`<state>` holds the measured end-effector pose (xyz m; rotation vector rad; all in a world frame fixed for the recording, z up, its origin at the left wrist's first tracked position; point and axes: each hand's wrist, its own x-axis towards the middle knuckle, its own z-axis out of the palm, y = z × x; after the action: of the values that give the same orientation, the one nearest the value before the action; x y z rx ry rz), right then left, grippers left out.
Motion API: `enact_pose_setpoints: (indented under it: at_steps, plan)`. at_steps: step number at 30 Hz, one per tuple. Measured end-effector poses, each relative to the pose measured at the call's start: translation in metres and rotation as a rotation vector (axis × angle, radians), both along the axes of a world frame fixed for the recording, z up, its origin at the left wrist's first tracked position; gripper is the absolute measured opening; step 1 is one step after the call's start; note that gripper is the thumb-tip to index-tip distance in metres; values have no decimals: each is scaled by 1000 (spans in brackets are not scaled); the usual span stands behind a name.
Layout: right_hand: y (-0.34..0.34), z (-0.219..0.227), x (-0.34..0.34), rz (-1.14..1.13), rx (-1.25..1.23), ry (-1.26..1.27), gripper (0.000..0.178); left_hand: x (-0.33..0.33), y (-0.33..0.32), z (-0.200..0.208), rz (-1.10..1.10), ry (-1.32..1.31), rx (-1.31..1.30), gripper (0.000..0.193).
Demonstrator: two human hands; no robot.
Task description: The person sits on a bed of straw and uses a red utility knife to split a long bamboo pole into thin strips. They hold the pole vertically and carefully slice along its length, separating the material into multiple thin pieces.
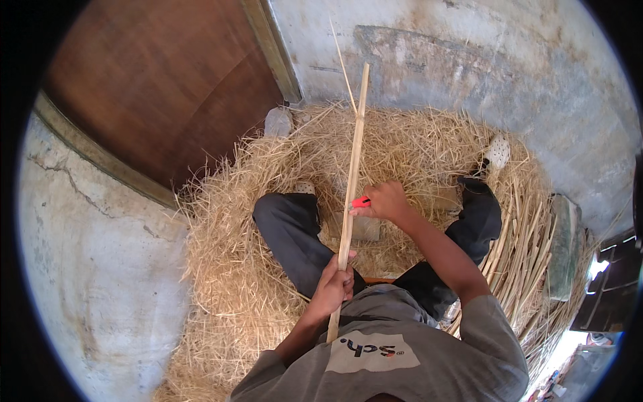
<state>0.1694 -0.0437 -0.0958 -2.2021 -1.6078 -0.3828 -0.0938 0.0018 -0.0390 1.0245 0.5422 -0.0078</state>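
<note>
A long pale strip of split bamboo (355, 157) runs from my belly up and away, with a thin sliver (342, 60) splaying off to the left near its far end. My left hand (333, 285) is wrapped round the strip's lower part, close to my body. In my right hand (385, 201) is a red-handled knife (362, 202), held against the right side of the strip at about its middle. The knife's blade is too small to make out clearly.
Shavings (234, 261) cover the floor around my legs. To the right lies a bundle of long thin sticks (519, 234) beside a greenish stone block (566, 248). A brown door (161, 80) and a grey wall (469, 60) stand ahead; a stone (278, 123) sits by the door frame.
</note>
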Motion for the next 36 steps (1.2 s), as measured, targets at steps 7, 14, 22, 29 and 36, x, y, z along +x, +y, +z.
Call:
enact_pose_setpoints:
  at_steps: [7,14,22,29,36]
  plan:
    - [9,-5,23,-31,-55,54,77,1,-2,-1,-11,24,15,47]
    - [15,-9,35,-14,-74,92,76,8,-1,3,3,70,4,46]
    - [-8,-30,0,-80,-332,1117,79,-7,6,-4,-15,38,-165,50]
    - [-47,-4,-46,-15,40,432,45,-4,0,-1,31,-4,-190,49]
    - [-50,-23,-12,-153,23,109,43,-1,-5,8,-88,98,-85,44]
